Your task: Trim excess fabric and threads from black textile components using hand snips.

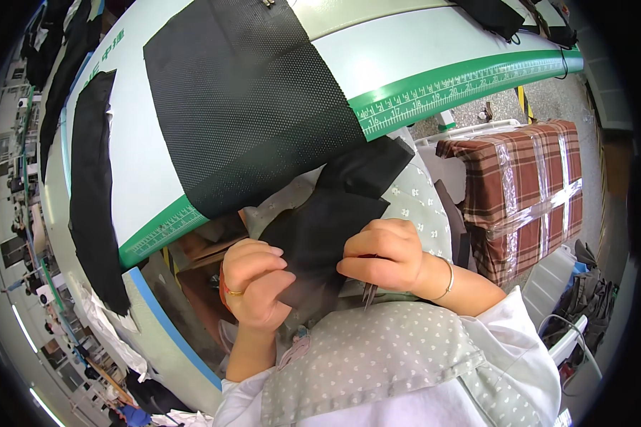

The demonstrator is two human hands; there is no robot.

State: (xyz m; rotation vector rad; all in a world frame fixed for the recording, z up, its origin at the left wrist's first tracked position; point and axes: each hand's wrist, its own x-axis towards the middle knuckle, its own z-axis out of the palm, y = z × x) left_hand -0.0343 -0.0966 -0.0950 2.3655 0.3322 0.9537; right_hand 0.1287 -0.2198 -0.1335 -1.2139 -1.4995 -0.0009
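A piece of black fabric hangs over my lap, just in front of the table edge. At its left side my left hand is closed, pinching the fabric's edge; a ring sits on one finger. My right hand grips the opposite edge with curled fingers. Below that hand stick out the thin metal points of a small tool, whose upper part the palm hides. Behind, a folded end of black fabric leans toward the table.
A large textured black sheet drapes over the white table's green ruler edge. A black strip lies at left. To the right stands a plaid-covered bundle wrapped in clear tape. My patterned apron covers my lap.
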